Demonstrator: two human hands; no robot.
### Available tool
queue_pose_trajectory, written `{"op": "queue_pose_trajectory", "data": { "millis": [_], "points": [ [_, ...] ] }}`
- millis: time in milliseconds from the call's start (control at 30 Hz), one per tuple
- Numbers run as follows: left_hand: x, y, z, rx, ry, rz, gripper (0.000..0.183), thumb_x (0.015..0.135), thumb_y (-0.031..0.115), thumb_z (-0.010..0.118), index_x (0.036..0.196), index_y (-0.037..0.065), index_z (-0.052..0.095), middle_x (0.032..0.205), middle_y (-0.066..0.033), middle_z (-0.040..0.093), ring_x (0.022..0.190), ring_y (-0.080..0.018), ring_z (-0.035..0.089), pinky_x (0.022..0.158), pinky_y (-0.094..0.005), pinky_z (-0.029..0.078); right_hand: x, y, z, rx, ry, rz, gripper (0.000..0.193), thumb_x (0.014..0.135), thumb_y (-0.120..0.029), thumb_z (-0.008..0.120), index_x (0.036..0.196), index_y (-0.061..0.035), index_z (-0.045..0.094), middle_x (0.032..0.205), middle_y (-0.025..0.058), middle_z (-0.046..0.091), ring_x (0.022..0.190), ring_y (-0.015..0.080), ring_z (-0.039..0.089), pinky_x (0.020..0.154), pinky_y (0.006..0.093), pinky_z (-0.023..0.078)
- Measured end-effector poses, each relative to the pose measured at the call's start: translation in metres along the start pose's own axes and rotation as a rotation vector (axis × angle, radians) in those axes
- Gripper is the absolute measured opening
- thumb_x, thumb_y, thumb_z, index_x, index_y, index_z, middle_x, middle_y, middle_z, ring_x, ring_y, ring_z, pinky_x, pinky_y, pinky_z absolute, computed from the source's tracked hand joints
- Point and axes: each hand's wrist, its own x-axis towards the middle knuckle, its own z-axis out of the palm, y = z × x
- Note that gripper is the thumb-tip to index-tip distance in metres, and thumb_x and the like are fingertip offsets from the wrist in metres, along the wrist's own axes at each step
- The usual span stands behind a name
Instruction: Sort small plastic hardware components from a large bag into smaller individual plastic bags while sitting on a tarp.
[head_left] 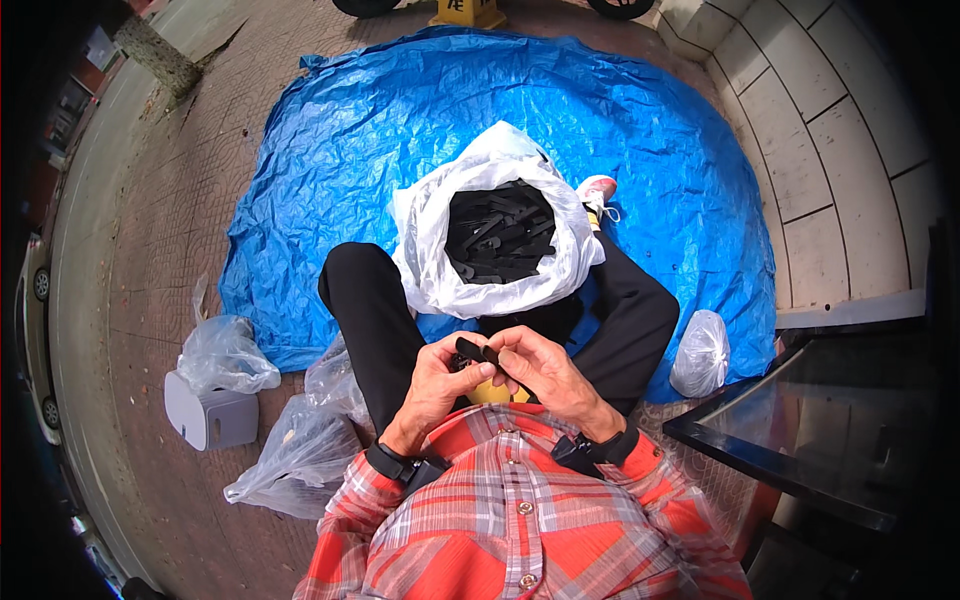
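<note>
Close in front of my body, my left hand (444,378) and my right hand (552,373) meet with the fingers pinched. Between them is a small black strip-shaped piece (469,349), one rounded end sticking up from my left fingers. A second dark length runs under my right fingers; whether it is part of the same piece I cannot tell. Beyond my hands, between my bent legs, stands a white plastic bag (420,250) with its mouth rolled wide. Many similar black strips (500,232) fill it. Something yellow (487,393) shows below my hands, mostly covered.
A blue tarp (340,130) lies under the bag and my legs. On the left are clear plastic bags (300,455) and a grey box (228,418). A tied translucent bag (701,355) sits at right, near a dark-framed glass panel (800,425) and a tiled wall (800,150).
</note>
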Motion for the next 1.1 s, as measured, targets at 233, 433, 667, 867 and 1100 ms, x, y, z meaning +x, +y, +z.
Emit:
{"op": "queue_pose_trajectory", "data": {
  "millis": [233,433,667,867,1100],
  "points": [
    [-0.001,-0.007,0.003,-0.041,-0.049,0.059,0.016,0.077,0.002,0.064,0.092,0.0,0.058,0.08,-0.0043,0.06,0.074,-0.0118,0.058,0.069,-0.0242,0.046,0.0,0.011,-0.005,0.33,0.027,0.188,0.02,0.087,-0.019,0.058,0.092,-0.0004,0.052,0.074,0.0012,0.054,0.063,0.0055,0.051,0.057,0.0174,0.041],
    [0.001,-0.018,-0.004,0.026,-0.028,0.088,0.02,0.076,0.003,0.066,0.094,0.001,0.059,0.082,-0.0017,0.057,0.076,-0.0092,0.054,0.067,-0.0216,0.043,-0.001,0.003,0.0,0.414,0.108,0.11,0.02,0.081,-0.006,0.063,0.091,-0.0011,0.047,0.078,0.005,0.056,0.066,0.0081,0.055,0.057,0.0197,0.045],
    [0.002,-0.011,-0.002,-0.01,-0.04,0.082,0.02,0.075,0.004,0.068,0.093,0.001,0.06,0.084,-0.0015,0.056,0.075,-0.0085,0.053,0.068,-0.0214,0.042,-0.001,-0.002,0.0,0.334,0.097,0.123,0.022,0.082,-0.007,0.063,0.093,-0.0007,0.045,0.079,0.0053,0.056,0.066,0.008,0.054,0.057,0.0191,0.044],
    [0.003,-0.003,-0.002,0.329,-0.091,0.233,0.018,0.073,0.009,0.072,0.086,0.0,0.062,0.077,0.0001,0.052,0.072,-0.0084,0.053,0.065,-0.0224,0.042,-0.001,-0.003,-0.001,0.263,0.025,0.164,0.024,0.083,-0.015,0.063,0.093,-0.0006,0.048,0.075,0.0033,0.055,0.062,0.0059,0.051,0.053,0.018,0.04],
    [-0.004,-0.004,0.007,0.073,0.034,0.052,0.032,0.072,0.007,0.073,0.098,0.001,0.056,0.08,-0.0001,0.056,0.071,-0.0078,0.054,0.063,-0.022,0.046,0.0,-0.003,-0.012,0.114,-0.032,0.291,0.024,0.085,-0.018,0.061,0.096,-0.0013,0.048,0.077,0.0028,0.056,0.062,0.0039,0.051,0.052,0.0172,0.04]
  ]
}}
